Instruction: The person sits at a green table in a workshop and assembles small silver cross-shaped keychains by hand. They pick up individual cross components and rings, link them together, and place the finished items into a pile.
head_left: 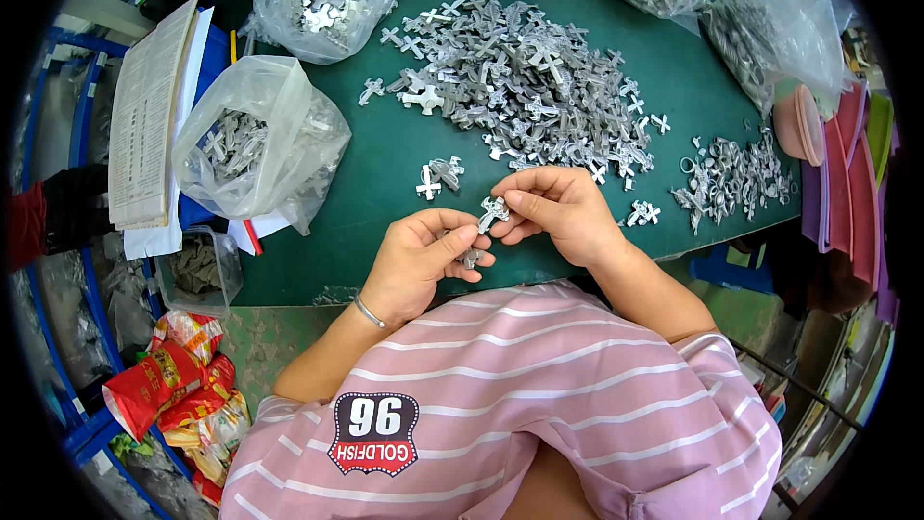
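Presently, silver cross (492, 215): lower end pinched by left fingers (460, 241), upper by right fingers (525, 202).

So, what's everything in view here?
Table: one, green, centre
Cross pieces: many, silvery, heaped centrally
Small metal pieces: many, silvery, table's right
Plastic bags: at least five, clear, left, back, right
Printed sheets: several, whitish, left
Tub: one, clear, below sheets
Packets: several, mostly red, lower left
Rack: one, blue, far left
Plastic items: several, pink, purple, green, right
Shirt: one, pink, lower centre
Bracelet: one, silvery, left wrist
Left hand and right hand: two, bare, near edge, holding cross pieces
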The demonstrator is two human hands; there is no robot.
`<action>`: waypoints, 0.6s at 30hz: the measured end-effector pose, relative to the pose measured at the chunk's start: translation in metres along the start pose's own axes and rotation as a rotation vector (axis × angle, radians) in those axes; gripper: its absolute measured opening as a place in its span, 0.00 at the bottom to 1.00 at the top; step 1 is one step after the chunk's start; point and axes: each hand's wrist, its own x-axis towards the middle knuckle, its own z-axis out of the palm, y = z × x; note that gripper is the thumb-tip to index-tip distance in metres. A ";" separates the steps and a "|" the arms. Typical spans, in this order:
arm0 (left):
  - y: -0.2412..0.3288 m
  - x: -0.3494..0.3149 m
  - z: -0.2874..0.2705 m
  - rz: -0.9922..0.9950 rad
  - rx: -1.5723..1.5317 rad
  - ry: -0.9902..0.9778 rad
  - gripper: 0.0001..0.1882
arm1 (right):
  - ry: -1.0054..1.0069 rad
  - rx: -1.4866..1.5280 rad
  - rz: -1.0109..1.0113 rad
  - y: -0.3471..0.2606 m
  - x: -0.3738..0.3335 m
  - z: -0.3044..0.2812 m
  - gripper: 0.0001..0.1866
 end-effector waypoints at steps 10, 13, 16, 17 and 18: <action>0.001 -0.001 -0.001 -0.039 -0.201 -0.030 0.11 | -0.213 -0.749 -0.919 0.004 -0.004 0.017 0.09; 0.003 -0.005 -0.006 -0.057 -0.277 -0.060 0.09 | -0.035 -0.923 -0.962 0.004 0.011 0.023 0.09; 0.001 -0.008 -0.011 -0.021 -0.208 0.045 0.06 | -0.014 -1.117 -0.999 0.004 0.043 0.030 0.11; 0.001 -0.009 -0.011 -0.008 -0.192 0.054 0.06 | -0.044 -1.167 -0.984 0.004 0.047 0.031 0.12; 0.001 -0.010 -0.013 0.009 -0.177 0.064 0.06 | -0.125 -1.203 -0.933 0.001 0.047 0.030 0.14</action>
